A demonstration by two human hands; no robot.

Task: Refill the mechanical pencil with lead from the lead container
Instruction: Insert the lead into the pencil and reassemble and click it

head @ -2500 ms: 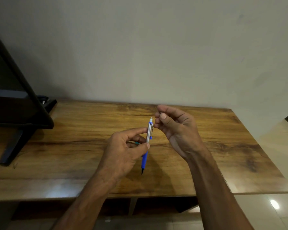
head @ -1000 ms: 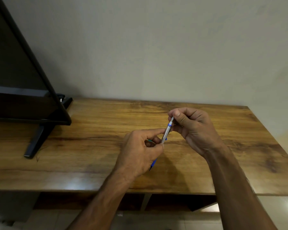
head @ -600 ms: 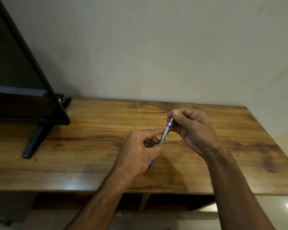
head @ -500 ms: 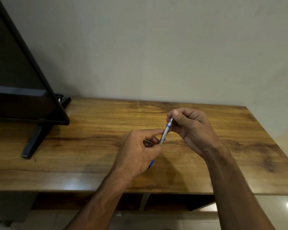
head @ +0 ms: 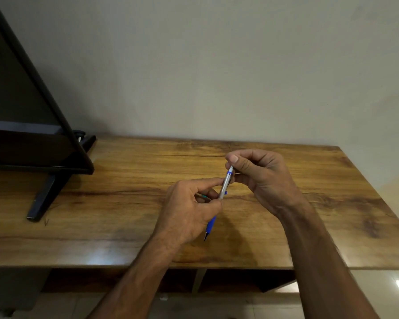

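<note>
Head camera looked down on a brown, grain-patterned wooden table (head: pixel 115 203) set against a plain grey-green wall (head: pixel 217 65). Both hands met above the middle of the tabletop. The left hand (head: pixel 186 211) gripped a silver-barrelled mechanical pencil (head: pixel 224 187) with a blue rubber grip, its thumb and forefinger clamped round the mid-barrel. The pencil was held clear of the wood, tilted, its dark tip pointing down and towards the person and its top end up and away. A small teal thing (head: pixel 203 197) showed between the curled left fingers; too little of it was visible to say what it was. The right hand (head: pixel 262 178) was curled, thumb and forefinger pinched together at the pencil's top end; whether a lead lay between them could not be told. At the table's far left stood a black flat screen (head: pixel 21 148) on a black foot. Pale glossy floor tiles (head: pixel 382 284) showed at lower right.
</note>
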